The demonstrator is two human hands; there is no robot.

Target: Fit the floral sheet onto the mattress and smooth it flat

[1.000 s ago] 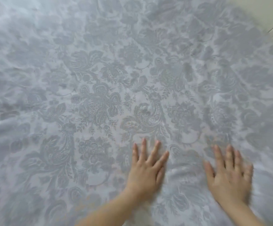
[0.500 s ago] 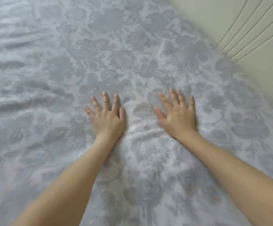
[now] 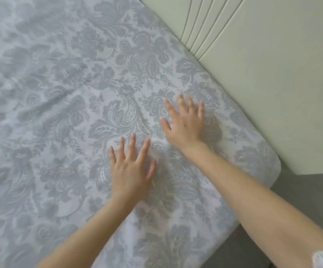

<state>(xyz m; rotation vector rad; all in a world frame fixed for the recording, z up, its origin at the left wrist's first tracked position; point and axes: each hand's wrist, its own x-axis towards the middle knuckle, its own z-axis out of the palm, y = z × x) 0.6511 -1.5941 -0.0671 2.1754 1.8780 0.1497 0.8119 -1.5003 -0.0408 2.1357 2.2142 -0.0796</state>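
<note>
Both the left hand (image 3: 131, 171) and right hand (image 3: 185, 122) lie flat, fingers spread, gripping nothing, on the soft, light sheet (image 3: 60, 93), best worked toward its edges.

Cream grooved headboard (image 3: 272, 84), grey floor (image 3: 307, 194)

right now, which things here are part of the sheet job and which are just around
Part of the job: floral sheet, creased toward the left; left hand and right hand, both pressing flat on it with straight fingers.

Just there: cream panelled board along the bed's edge; grey floor past the corner.
</note>
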